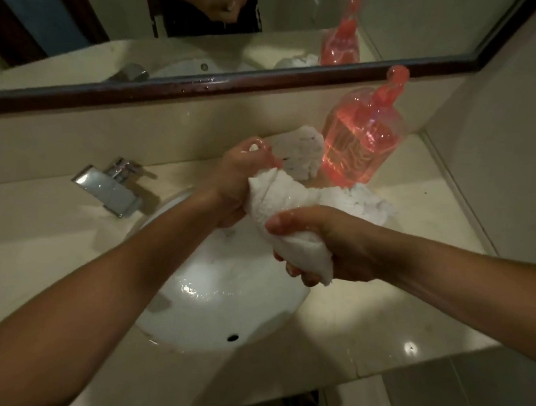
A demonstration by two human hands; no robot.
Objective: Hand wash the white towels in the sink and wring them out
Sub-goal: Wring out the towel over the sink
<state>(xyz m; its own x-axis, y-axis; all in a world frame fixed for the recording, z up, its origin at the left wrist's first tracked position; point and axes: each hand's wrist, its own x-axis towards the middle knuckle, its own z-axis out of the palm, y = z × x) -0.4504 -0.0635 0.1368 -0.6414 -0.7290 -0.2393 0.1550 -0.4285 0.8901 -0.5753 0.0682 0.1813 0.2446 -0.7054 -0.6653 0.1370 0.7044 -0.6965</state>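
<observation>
A wet white towel (270,200) is twisted into a thick roll above the far right part of the round white sink (223,312). My left hand (240,179) grips its upper end, and its free end (300,151) sticks up behind my fingers. My right hand (326,243) grips the lower end, with a corner poking out under my fingers. Another white towel (366,205) lies bunched on the counter behind my right hand. The sink holds wet, foamy water at its bottom.
A chrome tap (109,188) stands at the sink's far left. A clear pump bottle of pink liquid (359,145) stands on the beige counter (378,326) right behind the towels. A dark-framed mirror (204,84) runs along the wall. A side wall closes off the right.
</observation>
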